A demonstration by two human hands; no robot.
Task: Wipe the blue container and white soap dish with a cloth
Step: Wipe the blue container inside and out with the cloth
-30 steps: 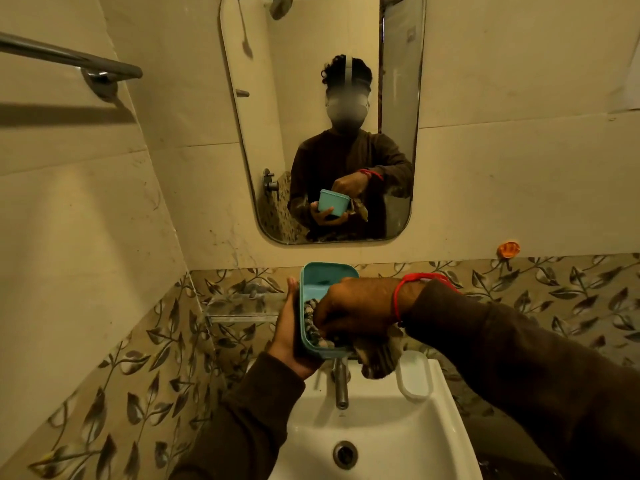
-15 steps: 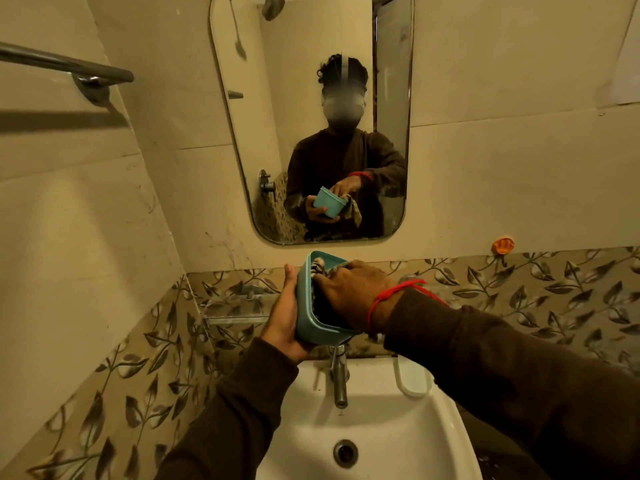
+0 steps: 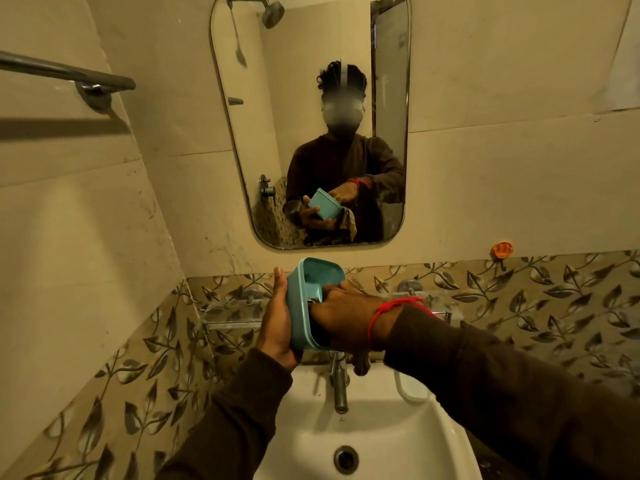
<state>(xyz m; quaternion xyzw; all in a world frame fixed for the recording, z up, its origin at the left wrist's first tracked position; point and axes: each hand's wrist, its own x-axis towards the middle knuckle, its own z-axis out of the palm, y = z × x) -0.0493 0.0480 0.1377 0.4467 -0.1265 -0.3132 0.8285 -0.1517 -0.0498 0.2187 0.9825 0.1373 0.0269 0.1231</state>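
My left hand [image 3: 277,323] grips the blue container [image 3: 308,285] from its left side, holding it tipped with the opening facing right, above the tap. My right hand [image 3: 343,317], with a red thread at the wrist, reaches into the lower part of the container. It is closed on a patterned cloth [image 3: 362,365]; most of the cloth is hidden inside, and an end hangs below the wrist. The white soap dish [image 3: 410,388] lies on the sink ledge right of the tap, partly covered by my right sleeve.
Below the hands are a white sink [image 3: 381,441] with a metal tap [image 3: 339,386] and a drain [image 3: 345,459]. A mirror [image 3: 311,98] hangs on the wall ahead, a glass shelf [image 3: 232,315] behind the hands, a towel rail [image 3: 65,72] at upper left.
The container has tipped further and my right hand has slid from its upper part down into its lower part with the cloth. The camera view has tilted slightly.
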